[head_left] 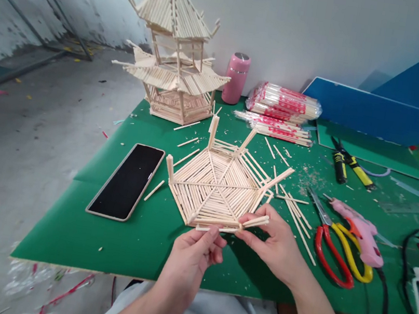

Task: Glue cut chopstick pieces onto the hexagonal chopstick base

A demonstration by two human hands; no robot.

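The fingers (pixel 210 236) of the left hand (pixel 189 258) pinch a thin stick (pixel 230 230) along the near edge of the stick frame (pixel 215 185); thumb and forefinger of the right hand (pixel 278 245) grip the short upright (pixel 257 221) at the frame's near-right corner. The frame lies flat on the green tabletop (pixel 132 250), directly in front of the person, its other posts projecting upward and outward from the rim. The phone (pixel 125 181) lies to the left of the frame. To the right are loose sticks (pixel 298 217), then the scissors (pixel 323 242) and the pink glue gun (pixel 360 233), with the pliers (pixel 351 165) beyond. Farther back, the two-tiered stick pagoda (pixel 176 76) stands at left, beside the pink bottle (pixel 236 79) and the wrapped stick bundles (pixel 285 105). Blue panels (pixel 373 116) lean at the rear right.
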